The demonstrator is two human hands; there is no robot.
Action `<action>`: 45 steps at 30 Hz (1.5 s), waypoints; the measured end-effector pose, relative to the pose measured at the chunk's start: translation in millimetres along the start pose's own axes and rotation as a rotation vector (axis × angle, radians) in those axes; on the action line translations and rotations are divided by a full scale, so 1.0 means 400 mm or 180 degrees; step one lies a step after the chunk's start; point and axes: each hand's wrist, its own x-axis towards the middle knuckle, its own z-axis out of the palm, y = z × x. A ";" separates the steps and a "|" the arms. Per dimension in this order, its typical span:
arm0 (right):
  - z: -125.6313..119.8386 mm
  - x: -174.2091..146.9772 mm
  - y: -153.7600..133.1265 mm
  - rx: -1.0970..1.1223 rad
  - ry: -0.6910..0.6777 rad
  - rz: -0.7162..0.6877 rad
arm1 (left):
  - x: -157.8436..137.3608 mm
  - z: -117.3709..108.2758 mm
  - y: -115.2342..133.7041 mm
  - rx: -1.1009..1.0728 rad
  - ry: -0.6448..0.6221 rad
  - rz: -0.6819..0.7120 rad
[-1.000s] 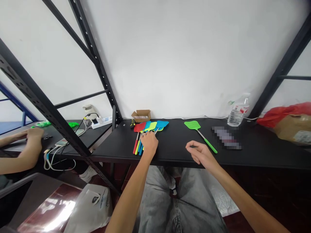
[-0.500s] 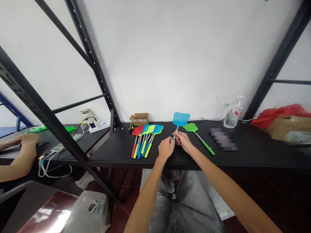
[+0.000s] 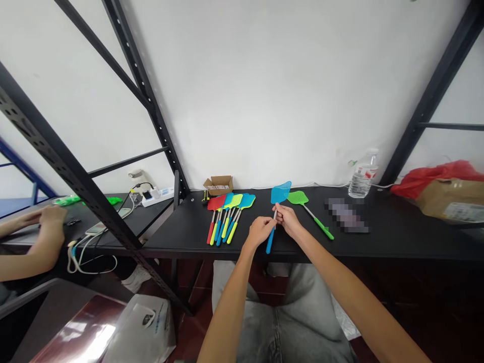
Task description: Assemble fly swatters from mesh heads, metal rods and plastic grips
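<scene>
Both bare hands were closed on one blue fly swatter [image 3: 280, 193] over the black worktop [image 3: 181, 229], seen through the head camera I was running from a distance. The left hand [image 3: 260, 230] gripped it around the top of its blue handle, while the right hand [image 3: 287, 218] pinched the metal shaft just under the mesh head. The swatter stood before the person's lap, head toward the white wall [image 3: 280, 91] and handle toward the near edge; from my post I could not tell whether it touched the surface.

Just right of the blue head lay a green swatter [image 3: 298, 197], its handle slanting toward the near edge. To the left, I counted red, yellow and blue among a fanned cluster of swatters [image 3: 236, 200], heads overlapping, in front of a small open carton [image 3: 219, 185]. Farther right, beyond a blurred-out object [image 3: 346, 216], a clear bottle [image 3: 363, 175] stood upright by the wall. At far left, another person's forearms [image 3: 49, 247] rested at a neighboring dark tabletop [image 3: 141, 222].
</scene>
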 end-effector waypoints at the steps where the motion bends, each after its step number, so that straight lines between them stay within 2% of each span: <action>1: 0.000 0.000 0.000 0.0014 0.0015 0.0005 | 0.000 -0.001 0.000 -0.0063 -0.0031 0.0003; 9: -0.008 0.010 0.010 0.0047 0.0087 -0.0011 | 0.003 -0.006 -0.005 -0.0576 -0.0237 -0.0087; 15: -0.009 0.013 0.015 0.0127 0.0047 0.0022 | 0.002 -0.009 -0.002 -0.1102 -0.0463 0.0116; 24: -0.017 0.015 0.015 0.0252 -0.0100 -0.0059 | 0.005 -0.023 0.000 -0.1170 -0.0696 0.0157; 30: -0.015 0.016 0.011 0.0472 0.0073 -0.0106 | 0.011 -0.023 -0.013 -0.1298 -0.0916 0.0095; 38: -0.012 0.053 0.014 0.0454 0.0242 -0.0209 | 0.005 -0.021 -0.003 -0.1105 -0.0946 0.0119; 41: -0.006 0.055 0.023 0.0179 0.0061 -0.0215 | 0.005 -0.013 -0.007 -0.1074 -0.0911 0.0106; 45: 0.004 0.035 0.027 -0.0362 -0.0250 -0.0380 | 0.012 -0.002 -0.017 -0.1228 -0.0632 0.0176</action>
